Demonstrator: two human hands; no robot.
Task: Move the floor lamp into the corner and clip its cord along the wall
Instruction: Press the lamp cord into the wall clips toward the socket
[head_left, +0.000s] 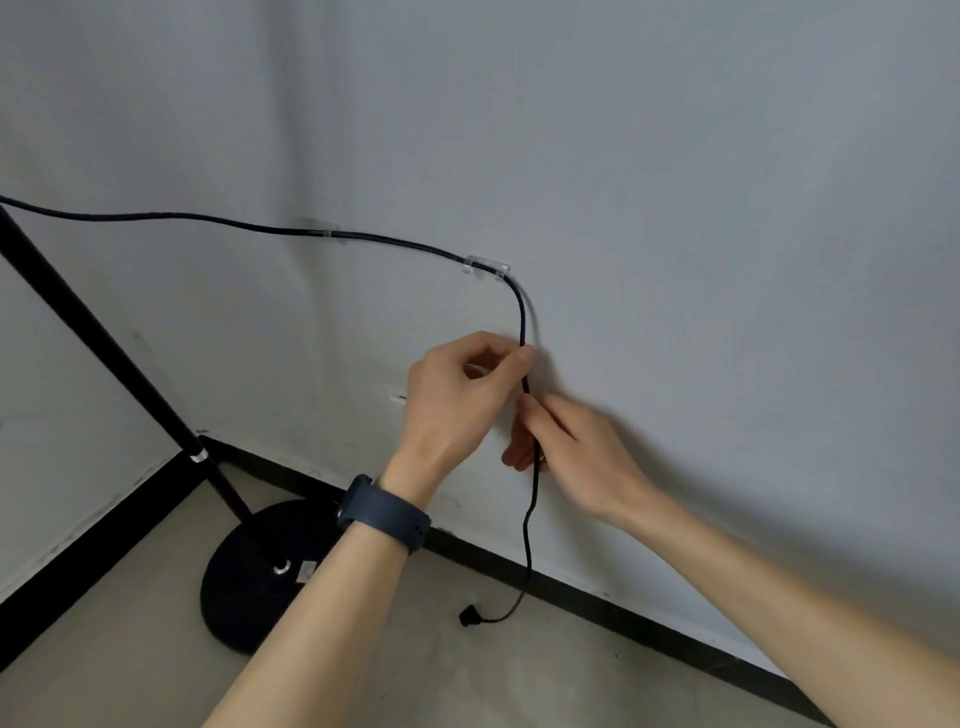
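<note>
Your left hand (462, 400) pinches the thin black cord (521, 317) between thumb and fingertips against the wall (727, 208), and your right hand (566, 447) pinches it just below, right of the floor lamp (119, 358) standing in the left corner. The cord looks light and limp but holds a curve, so grip it close to where you want it seated. It runs from the pole through two clear clips (485, 266), bends down, and trails to its plug (467, 617) on the floor
</note>
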